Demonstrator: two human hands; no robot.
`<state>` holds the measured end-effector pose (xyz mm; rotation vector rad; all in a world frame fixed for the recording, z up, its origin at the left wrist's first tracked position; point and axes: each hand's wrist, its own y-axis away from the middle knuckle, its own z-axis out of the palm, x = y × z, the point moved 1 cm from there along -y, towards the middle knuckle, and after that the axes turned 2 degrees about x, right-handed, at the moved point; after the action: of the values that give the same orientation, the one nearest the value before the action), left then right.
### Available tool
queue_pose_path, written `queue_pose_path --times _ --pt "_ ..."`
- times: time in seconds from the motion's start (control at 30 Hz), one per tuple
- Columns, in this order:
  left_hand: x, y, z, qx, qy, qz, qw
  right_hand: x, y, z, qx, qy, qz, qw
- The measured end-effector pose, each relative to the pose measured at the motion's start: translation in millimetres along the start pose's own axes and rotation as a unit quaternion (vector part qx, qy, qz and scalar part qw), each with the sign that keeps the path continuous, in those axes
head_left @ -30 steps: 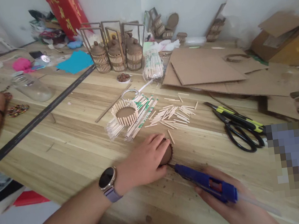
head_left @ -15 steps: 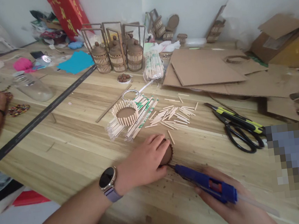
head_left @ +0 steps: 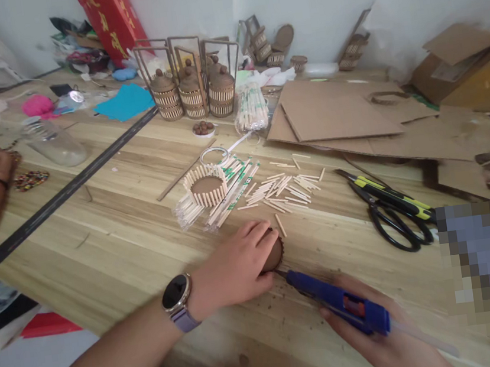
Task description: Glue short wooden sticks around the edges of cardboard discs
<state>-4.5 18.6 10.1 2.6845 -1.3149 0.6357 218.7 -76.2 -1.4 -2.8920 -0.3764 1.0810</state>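
1. Two hands were at work on the table (head_left: 122,240). Our left hand (head_left: 246,262) held the disc (head_left: 274,256) with fingers close together; our right hand (head_left: 392,332) was closed around the glue gun (head_left: 340,300), some fingers being hidden.
2. We had the disc on the table, partly under the left hand, near the loose sticks (head_left: 273,193).
3. We judged the disc light, rather stiff like cardboard, and not slippery. Its ridged rim (head_left: 282,250) seemed easy to crush, so gentle pressure on the flat top was better.
4. We judged the glue gun heavier and hard, best taken by its handle. Its nozzle (head_left: 280,273), perhaps hot, was at the rim; we could not tell whether they touched.
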Motion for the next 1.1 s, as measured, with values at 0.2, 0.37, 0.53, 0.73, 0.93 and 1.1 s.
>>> queue_pose_path --times 0.2,0.37,0.53,0.73,0.93,1.1 --pt "-0.5 -0.4 0.4 0.006 0.001 0.004 1.0 4.1 0.8 2.5 0.022 0.002 -0.005 1.0" --pt "-0.5 0.5 1.0 0.006 0.009 0.006 1.0 1.8 -1.6 1.2 0.012 -0.001 0.007 1.0" --pt "-1.1 1.0 3.1 0.005 0.017 0.011 1.0 -6.1 -1.8 1.1 0.054 -0.05 0.079 0.994" --pt "0.3 1.0 1.4 -0.005 0.01 0.009 1.0 5.4 -1.8 -13.6 0.119 -0.19 0.304 0.926" --pt "0.4 0.0 0.7 -0.01 0.002 0.007 1.0 11.1 -18.0 -39.0 0.105 -0.468 0.414 0.773" --pt "-1.2 -0.2 1.5 -0.008 0.002 0.003 1.0 32.9 -10.8 -54.9 0.077 -0.429 0.392 0.81"
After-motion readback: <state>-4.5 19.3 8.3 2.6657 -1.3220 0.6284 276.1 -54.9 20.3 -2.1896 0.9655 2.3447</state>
